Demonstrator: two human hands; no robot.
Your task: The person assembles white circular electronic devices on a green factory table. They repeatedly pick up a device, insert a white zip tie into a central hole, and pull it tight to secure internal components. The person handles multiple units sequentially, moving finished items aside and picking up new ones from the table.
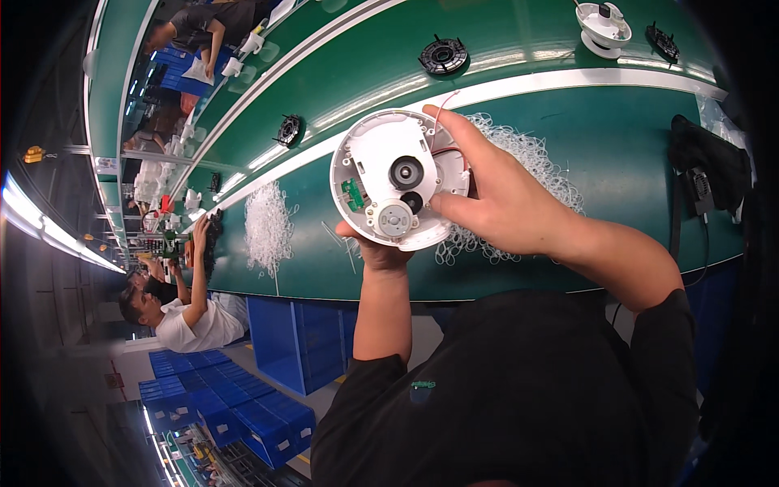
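Between my hands is a round white plastic housing (pixel 379 134), its open inside facing up. Inside it are a silver motor (pixel 394 218), a black round wheel (pixel 406 172), a small black gear and a green circuit board (pixel 352 195). Thin red wires come out near its right edge. My left hand (pixel 380 250) holds the housing from below, its fingers mostly hidden behind it. My right hand (pixel 503 191) grips the right rim, thumb reaching inside beside the gear and fingers behind the far edge. Under the hands lies a heap of white looped ties (pixel 531 158).
Another pile of white loops (pixel 269 227) lies to the left on the green bench (pixel 324 280). Beyond it, a conveyor carries black round grilles (pixel 444 56) and a white fan-like unit (pixel 604 31). Blue crates (pixel 284 345) stand below left. Co-workers (pixel 199 321) sit further left.
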